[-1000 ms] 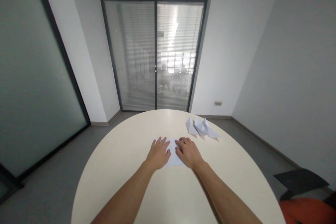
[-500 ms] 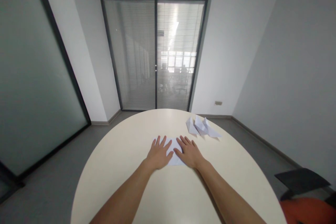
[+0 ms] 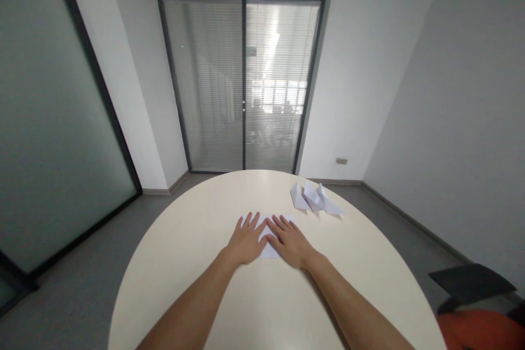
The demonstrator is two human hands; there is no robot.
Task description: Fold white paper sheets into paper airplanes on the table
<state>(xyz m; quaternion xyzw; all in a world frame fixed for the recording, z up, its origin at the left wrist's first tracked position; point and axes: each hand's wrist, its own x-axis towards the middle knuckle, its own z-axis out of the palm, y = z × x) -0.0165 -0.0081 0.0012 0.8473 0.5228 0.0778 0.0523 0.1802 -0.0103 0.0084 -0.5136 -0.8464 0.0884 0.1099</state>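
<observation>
A white sheet of paper [image 3: 269,251] lies flat on the round cream table [image 3: 184,262], mostly covered by my hands. My left hand [image 3: 246,240] rests palm down on its left part, fingers spread. On the right part lies my right hand [image 3: 290,241], also flat with fingers apart. The thumbs and index fingers of both hands meet or nearly meet over the middle of the sheet. Beyond my right hand, toward the table's far right edge, stand three folded white paper shapes [image 3: 314,198], close together.
A chair with a black back [image 3: 471,281] and red seat [image 3: 479,331] is at the right of the table. Behind the table is a glass door [image 3: 217,93] with blinds. A frosted glass panel [image 3: 53,120] stands on the left.
My right hand has slid left across the paper, up to my left hand. The left hand has stayed in nearly the same place.
</observation>
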